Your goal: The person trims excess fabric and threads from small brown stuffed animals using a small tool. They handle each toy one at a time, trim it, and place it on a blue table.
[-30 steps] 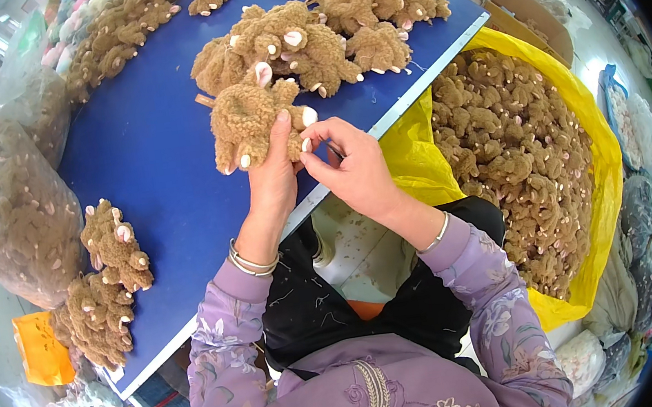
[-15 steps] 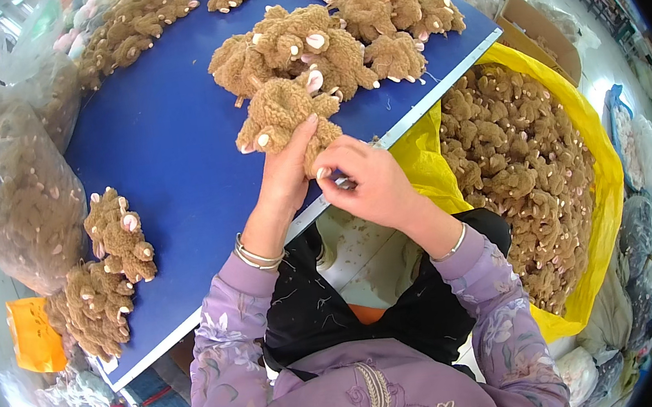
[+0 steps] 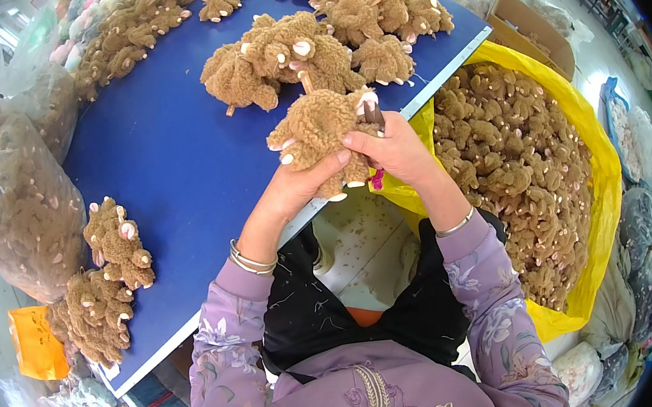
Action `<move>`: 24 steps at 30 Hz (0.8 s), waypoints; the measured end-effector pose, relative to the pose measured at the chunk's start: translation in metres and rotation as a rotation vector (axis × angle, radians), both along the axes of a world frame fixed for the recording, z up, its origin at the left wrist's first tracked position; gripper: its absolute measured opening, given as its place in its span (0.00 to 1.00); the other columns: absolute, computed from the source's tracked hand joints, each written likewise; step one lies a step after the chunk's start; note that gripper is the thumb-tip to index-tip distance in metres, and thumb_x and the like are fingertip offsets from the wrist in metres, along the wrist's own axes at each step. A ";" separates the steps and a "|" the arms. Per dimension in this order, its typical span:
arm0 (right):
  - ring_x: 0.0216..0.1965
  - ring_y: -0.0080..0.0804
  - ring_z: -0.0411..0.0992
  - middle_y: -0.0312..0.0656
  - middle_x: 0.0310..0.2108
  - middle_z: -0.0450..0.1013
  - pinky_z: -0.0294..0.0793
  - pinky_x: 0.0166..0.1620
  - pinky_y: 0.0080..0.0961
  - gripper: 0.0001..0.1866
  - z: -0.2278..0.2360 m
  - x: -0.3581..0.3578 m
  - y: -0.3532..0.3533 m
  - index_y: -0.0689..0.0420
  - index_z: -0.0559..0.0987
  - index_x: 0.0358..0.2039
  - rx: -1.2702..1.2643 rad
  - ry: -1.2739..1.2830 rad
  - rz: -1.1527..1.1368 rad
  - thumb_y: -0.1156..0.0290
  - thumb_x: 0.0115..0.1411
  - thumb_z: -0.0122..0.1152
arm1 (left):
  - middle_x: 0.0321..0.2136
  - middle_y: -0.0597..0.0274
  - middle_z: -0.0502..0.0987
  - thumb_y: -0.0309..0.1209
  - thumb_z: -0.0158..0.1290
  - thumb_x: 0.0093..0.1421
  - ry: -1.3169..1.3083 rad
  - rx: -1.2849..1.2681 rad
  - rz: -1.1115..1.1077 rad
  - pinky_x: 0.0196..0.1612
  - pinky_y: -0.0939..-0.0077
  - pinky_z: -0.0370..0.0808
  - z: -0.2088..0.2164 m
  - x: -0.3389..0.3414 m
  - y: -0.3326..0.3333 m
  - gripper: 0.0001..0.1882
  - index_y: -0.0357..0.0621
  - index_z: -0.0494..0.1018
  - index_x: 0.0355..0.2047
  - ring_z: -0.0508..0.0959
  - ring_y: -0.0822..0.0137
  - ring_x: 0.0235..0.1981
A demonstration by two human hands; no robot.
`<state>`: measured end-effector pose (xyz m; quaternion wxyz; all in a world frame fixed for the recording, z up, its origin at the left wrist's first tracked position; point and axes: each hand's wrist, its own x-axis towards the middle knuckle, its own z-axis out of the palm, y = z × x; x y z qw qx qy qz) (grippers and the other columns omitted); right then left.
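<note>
A brown curly plush animal (image 3: 320, 126) with a pale ear and pale feet is held over the table's near edge. My left hand (image 3: 303, 186) grips it from the lower left, thumb across its body. On its right side my right hand (image 3: 397, 149) pinches it, thumb almost meeting the other thumb. A narrow dark tool (image 3: 373, 112) sticks up past the right fingers, and a small magenta piece (image 3: 376, 180) shows below them; its kind is hidden. Just beyond lies a heap of similar plush animals (image 3: 282, 57) on the blue table (image 3: 164, 159).
A yellow sack (image 3: 608, 203) full of brown plush stands at my right, against the table edge. More plush (image 3: 114, 248) lies at the table's left corner, beside a bulging clear plastic bag (image 3: 12, 195). A cardboard box (image 3: 530, 32) stands beyond the sack.
The plush has turned in my hands and moved slightly right, away from the heap. My right hand has gone from picking at its lower end to gripping its right side.
</note>
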<state>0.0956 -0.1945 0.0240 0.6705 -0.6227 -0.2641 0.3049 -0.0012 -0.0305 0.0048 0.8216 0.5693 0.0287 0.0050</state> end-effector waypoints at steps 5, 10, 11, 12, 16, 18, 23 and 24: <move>0.23 0.12 0.64 0.30 0.29 0.71 0.63 0.23 0.14 0.14 -0.007 0.005 -0.001 0.61 0.76 0.44 0.087 0.106 -0.095 0.72 0.58 0.62 | 0.36 0.67 0.77 0.34 0.59 0.59 0.147 0.245 -0.004 0.30 0.85 0.70 0.006 0.002 0.005 0.19 0.39 0.72 0.48 0.73 0.79 0.30; 0.18 0.13 0.60 0.30 0.26 0.67 0.60 0.20 0.14 0.20 -0.012 0.003 0.004 0.61 0.71 0.50 0.237 0.185 -0.094 0.74 0.57 0.60 | 0.23 0.73 0.73 0.37 0.58 0.59 0.096 0.198 0.174 0.20 0.87 0.60 -0.002 0.003 0.004 0.12 0.40 0.75 0.36 0.65 0.83 0.19; 0.18 0.13 0.59 0.31 0.27 0.67 0.60 0.20 0.14 0.21 -0.010 0.003 0.004 0.61 0.70 0.51 0.260 0.190 -0.109 0.74 0.56 0.60 | 0.21 0.73 0.72 0.37 0.58 0.59 0.100 0.204 0.202 0.20 0.86 0.59 -0.005 0.003 0.006 0.12 0.41 0.75 0.34 0.65 0.83 0.18; 0.18 0.13 0.59 0.31 0.27 0.67 0.60 0.20 0.14 0.22 -0.009 0.004 0.004 0.62 0.70 0.51 0.284 0.197 -0.124 0.75 0.56 0.60 | 0.18 0.74 0.69 0.37 0.57 0.59 0.073 0.212 0.255 0.19 0.85 0.57 -0.003 0.004 0.003 0.11 0.43 0.74 0.29 0.64 0.82 0.17; 0.23 0.13 0.64 0.33 0.31 0.70 0.65 0.25 0.13 0.22 -0.007 0.003 0.005 0.63 0.71 0.50 0.246 0.045 -0.193 0.72 0.56 0.64 | 0.26 0.70 0.74 0.35 0.56 0.60 0.058 0.246 0.244 0.24 0.85 0.64 -0.003 0.003 0.005 0.12 0.38 0.74 0.37 0.67 0.81 0.22; 0.27 0.14 0.66 0.33 0.32 0.71 0.67 0.29 0.14 0.22 -0.007 0.002 0.006 0.64 0.72 0.49 0.141 -0.034 -0.213 0.70 0.56 0.65 | 0.27 0.69 0.78 0.35 0.57 0.60 0.017 0.366 0.282 0.28 0.83 0.71 0.000 0.003 0.000 0.14 0.35 0.76 0.40 0.73 0.79 0.25; 0.33 0.15 0.67 0.33 0.33 0.72 0.70 0.37 0.17 0.23 -0.022 0.007 0.007 0.68 0.73 0.49 -0.022 -0.093 -0.207 0.68 0.57 0.66 | 0.30 0.65 0.80 0.34 0.55 0.62 -0.049 0.272 0.390 0.34 0.81 0.73 -0.005 0.006 -0.009 0.15 0.33 0.77 0.40 0.75 0.79 0.30; 0.33 0.15 0.67 0.33 0.33 0.72 0.70 0.38 0.18 0.23 -0.022 0.006 0.007 0.68 0.73 0.48 -0.020 -0.089 -0.192 0.67 0.57 0.66 | 0.30 0.65 0.80 0.35 0.54 0.63 -0.056 0.222 0.442 0.33 0.81 0.72 -0.005 0.007 -0.010 0.15 0.33 0.77 0.39 0.74 0.79 0.29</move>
